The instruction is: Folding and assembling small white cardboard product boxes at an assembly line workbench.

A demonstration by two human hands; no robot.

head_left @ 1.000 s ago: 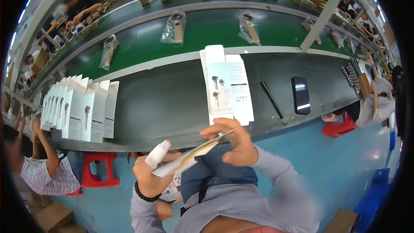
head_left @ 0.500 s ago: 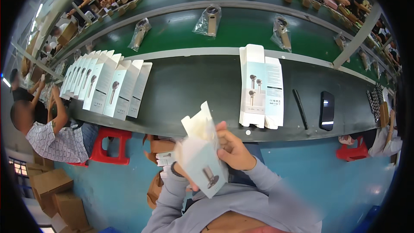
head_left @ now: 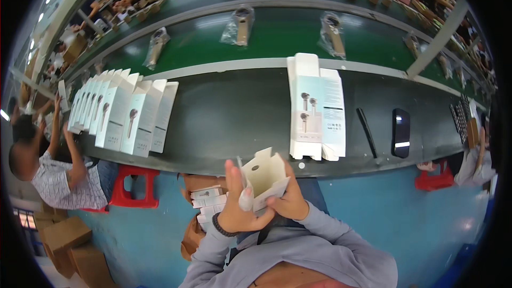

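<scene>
In front of my body a small white carton [head_left: 265, 177] is held with its open end and flaps tilted up, and I see into its pale inside. My right hand [head_left: 290, 198] grips the carton from its right side, thumb over the near face. My left hand [head_left: 240, 208], with a dark beaded bracelet at the wrist, is against the carton's left side, its fingers stretched out and apart. On the black table just beyond lies a stack of flattened light-blue and white cartons [head_left: 316, 112]. Several erected cartons [head_left: 136, 122] stand in a leaning row at the left.
A black pen [head_left: 367, 132] and a phone [head_left: 401, 133] lie at the right. Bagged metallic handheld devices [head_left: 242, 28] rest on the green conveyor [head_left: 200, 42]. Finished-looking cartons [head_left: 209, 200] fill a brown box below the table edge. Co-workers sit left and right; a red stool [head_left: 133, 186] stands left.
The carton has turned so its open end faces up toward me, and its printed face is out of sight. My left hand has come up from underneath and spread its fingers.
</scene>
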